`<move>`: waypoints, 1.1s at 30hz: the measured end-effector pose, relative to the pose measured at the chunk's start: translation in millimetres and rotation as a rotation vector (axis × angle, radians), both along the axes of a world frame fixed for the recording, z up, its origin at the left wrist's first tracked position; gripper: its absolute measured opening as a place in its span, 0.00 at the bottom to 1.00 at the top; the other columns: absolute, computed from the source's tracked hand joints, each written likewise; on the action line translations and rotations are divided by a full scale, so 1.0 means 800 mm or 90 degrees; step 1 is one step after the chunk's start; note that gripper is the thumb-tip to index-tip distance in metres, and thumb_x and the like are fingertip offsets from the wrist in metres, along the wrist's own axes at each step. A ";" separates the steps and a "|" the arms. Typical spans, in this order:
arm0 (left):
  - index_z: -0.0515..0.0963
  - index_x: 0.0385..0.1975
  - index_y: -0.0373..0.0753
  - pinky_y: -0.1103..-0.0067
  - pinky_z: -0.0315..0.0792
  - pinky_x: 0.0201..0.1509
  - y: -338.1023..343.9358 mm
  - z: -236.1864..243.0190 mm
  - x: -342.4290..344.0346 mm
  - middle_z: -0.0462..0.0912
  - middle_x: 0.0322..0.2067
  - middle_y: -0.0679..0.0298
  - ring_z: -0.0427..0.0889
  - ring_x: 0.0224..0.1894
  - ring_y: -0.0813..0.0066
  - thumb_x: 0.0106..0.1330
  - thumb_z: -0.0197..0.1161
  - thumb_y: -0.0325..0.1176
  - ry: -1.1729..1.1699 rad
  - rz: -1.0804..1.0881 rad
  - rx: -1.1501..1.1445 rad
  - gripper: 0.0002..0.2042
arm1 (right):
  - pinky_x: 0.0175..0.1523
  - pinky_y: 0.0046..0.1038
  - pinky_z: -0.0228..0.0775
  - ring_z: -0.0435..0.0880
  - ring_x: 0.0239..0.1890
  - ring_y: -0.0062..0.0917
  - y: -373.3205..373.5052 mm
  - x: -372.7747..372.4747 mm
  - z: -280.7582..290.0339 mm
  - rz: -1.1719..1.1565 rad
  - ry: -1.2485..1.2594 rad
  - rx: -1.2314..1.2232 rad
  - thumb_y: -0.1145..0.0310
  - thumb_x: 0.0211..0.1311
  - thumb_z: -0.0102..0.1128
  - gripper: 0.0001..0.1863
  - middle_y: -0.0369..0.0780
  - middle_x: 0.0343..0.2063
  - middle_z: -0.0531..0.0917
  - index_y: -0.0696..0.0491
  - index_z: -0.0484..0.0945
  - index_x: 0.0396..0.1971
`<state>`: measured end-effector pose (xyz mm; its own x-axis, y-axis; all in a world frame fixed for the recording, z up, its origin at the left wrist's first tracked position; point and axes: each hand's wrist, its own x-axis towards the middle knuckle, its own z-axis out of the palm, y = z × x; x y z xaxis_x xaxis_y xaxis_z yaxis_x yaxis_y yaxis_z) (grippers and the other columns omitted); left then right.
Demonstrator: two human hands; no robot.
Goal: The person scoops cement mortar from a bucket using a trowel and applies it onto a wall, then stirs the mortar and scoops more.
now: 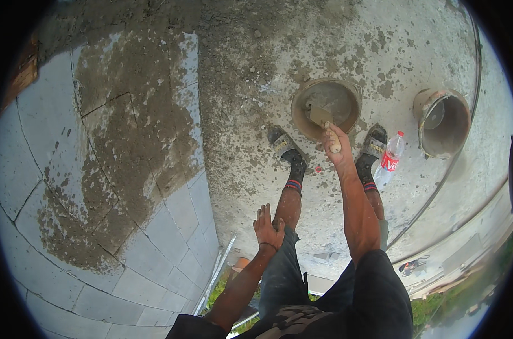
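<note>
My right hand is closed around the pale handle of a trowel. The trowel's flat blade reaches over the rim and into a round bucket standing between my feet. Grey wet mortar shows inside it. My left hand is empty, fingers stretched out, beside my left knee. Left of me rises a wall of pale grey blocks, with a rough patch of brown-grey mortar smeared over part of it.
A second bucket is tipped open at the right. Next to my right foot is a clear plastic bottle with a red cap. A dark cable curves along the right. Mortar splashes dot the concrete floor. A metal strip leans by the wall.
</note>
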<state>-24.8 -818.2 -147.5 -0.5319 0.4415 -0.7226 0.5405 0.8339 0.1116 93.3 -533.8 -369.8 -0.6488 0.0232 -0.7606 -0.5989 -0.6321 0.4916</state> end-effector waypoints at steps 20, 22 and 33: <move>0.54 0.70 0.41 0.50 0.48 0.70 -0.008 0.009 -0.004 0.58 0.68 0.47 0.54 0.72 0.49 0.63 0.58 0.45 0.024 0.000 -0.031 0.37 | 0.22 0.37 0.80 0.87 0.35 0.38 -0.041 -0.020 0.035 1.535 -0.543 1.107 0.65 0.61 0.55 0.24 0.50 0.34 0.85 0.66 0.72 0.53; 0.54 0.71 0.41 0.50 0.48 0.70 -0.007 0.005 -0.001 0.58 0.68 0.47 0.54 0.72 0.50 0.63 0.58 0.45 0.016 0.006 -0.020 0.37 | 0.14 0.34 0.75 0.87 0.33 0.35 0.005 -0.006 0.075 1.653 -0.441 1.103 0.68 0.60 0.55 0.25 0.44 0.35 0.85 0.66 0.73 0.55; 0.57 0.68 0.34 0.53 0.53 0.68 0.021 -0.005 0.017 0.63 0.64 0.40 0.59 0.68 0.42 0.62 0.58 0.41 0.007 -0.003 0.023 0.35 | 0.36 0.32 0.80 0.87 0.35 0.37 0.033 0.006 -0.035 1.350 -0.699 1.219 0.69 0.62 0.52 0.13 0.47 0.33 0.85 0.56 0.81 0.42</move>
<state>-10.8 -801.3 -151.2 -0.5372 0.4701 -0.7003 0.5459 0.8267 0.1362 97.9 -507.5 -398.1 -0.5079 0.6532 -0.5616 0.8589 0.4332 -0.2730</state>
